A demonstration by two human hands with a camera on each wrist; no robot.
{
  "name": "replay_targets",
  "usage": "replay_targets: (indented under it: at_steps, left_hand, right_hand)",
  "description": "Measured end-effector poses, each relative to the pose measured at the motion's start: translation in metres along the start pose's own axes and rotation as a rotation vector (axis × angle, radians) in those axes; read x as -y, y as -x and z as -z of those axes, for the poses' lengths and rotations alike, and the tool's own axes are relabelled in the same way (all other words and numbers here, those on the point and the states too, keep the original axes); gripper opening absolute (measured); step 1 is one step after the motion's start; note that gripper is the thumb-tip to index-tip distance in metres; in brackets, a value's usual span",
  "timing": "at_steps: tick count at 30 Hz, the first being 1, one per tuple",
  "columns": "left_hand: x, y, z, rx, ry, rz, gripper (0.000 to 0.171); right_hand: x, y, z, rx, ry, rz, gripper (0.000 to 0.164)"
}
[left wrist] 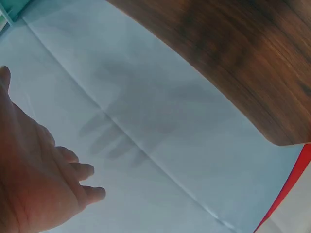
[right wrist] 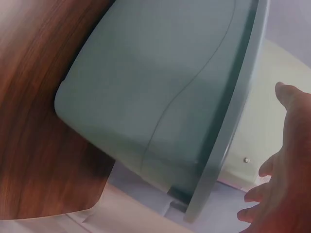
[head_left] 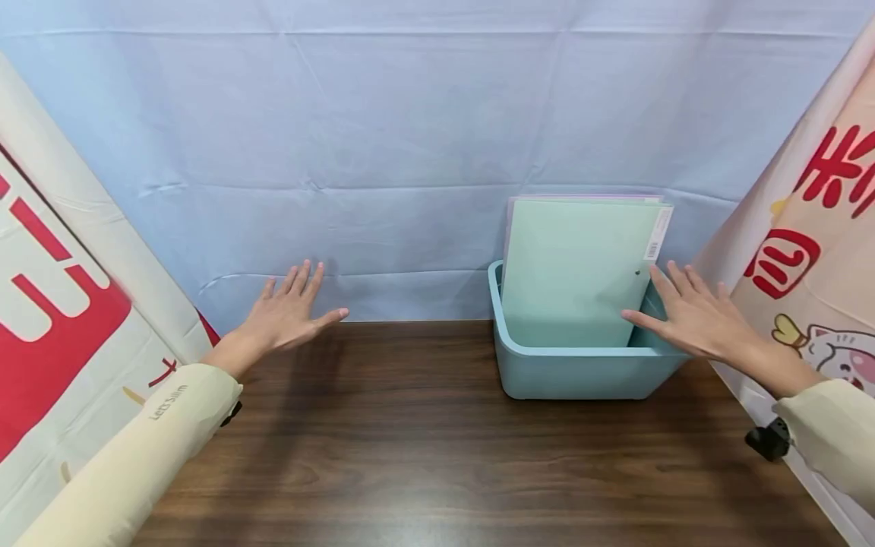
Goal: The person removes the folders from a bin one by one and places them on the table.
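1. A blue-green bin [head_left: 581,376] sits on the desk [head_left: 410,441], toward its far right corner. A pale green folder [head_left: 574,266] stands on end inside, its top well above the rim, with a purple folder [head_left: 509,220] showing as a thin border behind it.
2. The right hand [head_left: 700,319] hovers at the bin's right end, fingers straight and spread apart, clamped on nothing. Its thumb overlaps the green folder in the head view; whether they touch cannot be told.
3. The left hand [head_left: 283,308], fingers also spread and holding nothing, hangs well apart from the bin, near the blue cloth [head_left: 410,152].
4. A likely risk is the right thumb catching the green folder's side; a sideways knock could tilt or skew it, since much of it rises above the rim.
5. A push on the bin from the front could drive it toward the desk's far edge, which lies close behind.
6. Room is tight on the right, where the printed cloth [head_left: 759,304] hangs near the hand.
7. The widest open room is the bare wood left of the bin and in front of it.
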State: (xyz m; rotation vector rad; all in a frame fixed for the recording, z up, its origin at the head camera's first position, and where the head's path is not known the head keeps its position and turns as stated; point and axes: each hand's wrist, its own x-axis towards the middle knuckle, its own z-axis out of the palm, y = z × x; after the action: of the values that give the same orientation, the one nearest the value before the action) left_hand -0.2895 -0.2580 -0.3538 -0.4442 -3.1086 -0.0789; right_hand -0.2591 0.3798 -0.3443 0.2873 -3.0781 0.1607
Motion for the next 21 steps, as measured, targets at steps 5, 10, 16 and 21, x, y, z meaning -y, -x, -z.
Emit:
replay_targets:
  at_steps: [5, 10, 16, 21]
  left_hand:
    - [-0.005, -0.003, -0.003, -0.016, 0.018, -0.021, 0.107]
    - [-0.01, -0.007, -0.007, -0.05, 0.034, -0.051, 0.106]
    - [-0.016, -0.013, -0.013, -0.079, 0.042, -0.075, 0.106]
    - [-0.019, -0.017, -0.02, -0.095, 0.052, -0.092, 0.105]
  right_hand:
    - [-0.007, -0.003, -0.001, -0.009, 0.001, 0.001, 0.11]
    - [-0.016, -0.005, -0.002, -0.001, -0.012, -0.004, 0.109]
    - [-0.026, -0.007, -0.005, 0.01, -0.018, 0.016, 0.107]
    - [-0.035, -0.01, -0.01, 0.021, -0.026, 0.024, 0.106]
